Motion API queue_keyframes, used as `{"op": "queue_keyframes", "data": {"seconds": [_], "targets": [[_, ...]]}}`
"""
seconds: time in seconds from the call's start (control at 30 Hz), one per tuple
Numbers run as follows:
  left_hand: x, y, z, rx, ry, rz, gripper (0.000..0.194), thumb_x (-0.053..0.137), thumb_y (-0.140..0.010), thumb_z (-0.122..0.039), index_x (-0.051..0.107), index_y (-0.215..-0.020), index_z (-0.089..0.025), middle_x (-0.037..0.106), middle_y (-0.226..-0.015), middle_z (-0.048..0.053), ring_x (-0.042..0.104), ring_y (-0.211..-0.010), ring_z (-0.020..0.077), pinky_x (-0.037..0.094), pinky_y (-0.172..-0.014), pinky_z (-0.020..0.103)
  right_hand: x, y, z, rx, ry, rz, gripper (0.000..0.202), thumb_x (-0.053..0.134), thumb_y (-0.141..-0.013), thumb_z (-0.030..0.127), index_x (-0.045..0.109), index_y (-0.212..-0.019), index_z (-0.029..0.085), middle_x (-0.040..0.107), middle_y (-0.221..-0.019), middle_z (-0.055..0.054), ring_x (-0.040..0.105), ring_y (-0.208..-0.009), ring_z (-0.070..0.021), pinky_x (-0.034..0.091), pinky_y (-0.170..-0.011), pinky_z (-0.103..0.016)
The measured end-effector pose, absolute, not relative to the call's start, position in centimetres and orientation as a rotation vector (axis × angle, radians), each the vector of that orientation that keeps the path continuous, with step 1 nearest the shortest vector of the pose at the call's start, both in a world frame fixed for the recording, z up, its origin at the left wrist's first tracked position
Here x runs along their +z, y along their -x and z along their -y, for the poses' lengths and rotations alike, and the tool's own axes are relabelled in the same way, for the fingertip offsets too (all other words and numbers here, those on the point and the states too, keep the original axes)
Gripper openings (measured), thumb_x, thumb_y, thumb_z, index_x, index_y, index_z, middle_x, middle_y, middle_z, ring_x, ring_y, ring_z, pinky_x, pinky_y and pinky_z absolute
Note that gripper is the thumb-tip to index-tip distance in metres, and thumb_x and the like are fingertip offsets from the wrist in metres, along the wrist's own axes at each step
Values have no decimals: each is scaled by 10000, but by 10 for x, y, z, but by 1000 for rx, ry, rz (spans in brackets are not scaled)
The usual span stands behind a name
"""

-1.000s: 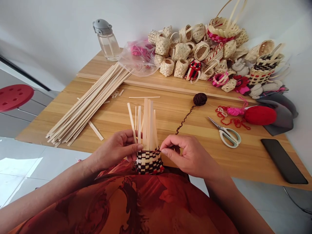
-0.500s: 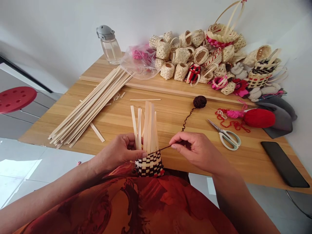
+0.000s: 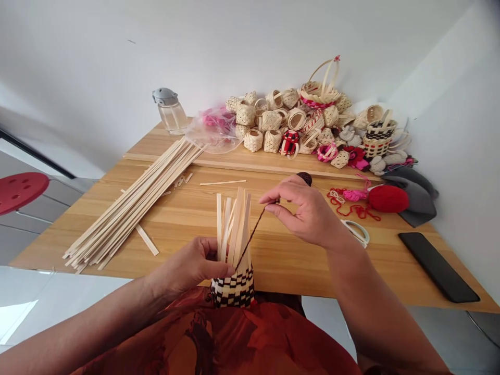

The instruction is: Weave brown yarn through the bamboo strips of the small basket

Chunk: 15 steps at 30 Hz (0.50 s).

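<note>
A small basket [image 3: 233, 289] with a dark-and-pale checked weave stands upright against my lap at the table's front edge. Pale flat strips [image 3: 236, 224] rise from its rim. My left hand [image 3: 207, 263] is closed on the rim's left side, thumb in front, fingers partly hidden behind the strips. My right hand [image 3: 299, 208], raised to the right of the strips, pinches dark brown yarn [image 3: 253, 233]. That yarn runs taut and slanting down to the rim beside my left thumb. Behind my right hand, the dark yarn ball [image 3: 304, 178] is partly hidden.
Long wooden strips [image 3: 133, 208] lie bundled at left, near a water bottle [image 3: 171, 112]. Several small woven baskets [image 3: 269, 121] are heaped at the back. Scissors [image 3: 357, 233], partly covered by my right arm, red yarn [image 3: 388, 198] and a phone [image 3: 438, 266] lie at right.
My right hand has lifted, pulling the yarn from nearly level to a steep slant. It now covers part of the yarn ball and scissors. The head view has shifted; my left hand keeps its hold.
</note>
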<state>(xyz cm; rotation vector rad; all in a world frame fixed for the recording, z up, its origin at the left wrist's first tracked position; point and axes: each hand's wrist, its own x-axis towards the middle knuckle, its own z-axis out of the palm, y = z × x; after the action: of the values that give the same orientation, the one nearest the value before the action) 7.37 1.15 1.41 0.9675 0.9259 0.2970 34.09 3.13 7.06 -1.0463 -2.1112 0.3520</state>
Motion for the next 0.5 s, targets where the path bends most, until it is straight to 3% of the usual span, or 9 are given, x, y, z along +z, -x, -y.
{"op": "queue_keyframes", "data": {"seconds": [0.1, 0.2, 0.33, 0.4, 0.5], "targets": [[19, -81, -12, 310, -946, -945, 338, 916, -581, -243, 797, -886, -155, 787, -815, 42, 715, -795, 225, 550, -826, 333, 67, -338, -39, 423, 979, 2024, 137, 632, -922, 142, 719, -1010, 199, 718, -921, -36, 624, -934, -189, 475, -917, -363], [25, -90, -9, 358, -933, -1000, 309, 929, -552, -244, 785, -810, -157, 765, -755, 15, 646, -634, 147, 540, -690, 264, 60, -337, -46, 668, 981, 1886, 149, 635, -923, 177, 703, -1057, 183, 685, -899, -23, 618, -839, -150, 502, -808, -308], [31, -96, -8, 292, -994, -1041, 284, 904, -571, -216, 763, -808, -147, 744, -738, 0, 496, -491, 69, 325, -384, 151, 54, -329, -55, 912, 985, 1714, 129, 712, -874, 240, 714, -976, 162, 632, -757, 15, 551, -673, -106, 473, -645, -252], [30, -96, -9, 268, -1022, -1029, 291, 876, -594, -204, 754, -851, -146, 736, -738, -2, 491, -495, 71, 252, -333, 140, 53, -325, -58, 980, 958, 1649, 143, 758, -833, 245, 717, -937, 156, 627, -730, 24, 535, -633, -93, 454, -605, -240], [26, -95, -11, 273, -1044, -1015, 255, 826, -628, -184, 731, -860, -138, 707, -706, -17, 468, -487, 65, 258, -315, 130, 55, -324, -59, 1014, 929, 1601, 185, 809, -789, 259, 724, -917, 156, 628, -716, 28, 529, -619, -85, 442, -585, -232]]}}
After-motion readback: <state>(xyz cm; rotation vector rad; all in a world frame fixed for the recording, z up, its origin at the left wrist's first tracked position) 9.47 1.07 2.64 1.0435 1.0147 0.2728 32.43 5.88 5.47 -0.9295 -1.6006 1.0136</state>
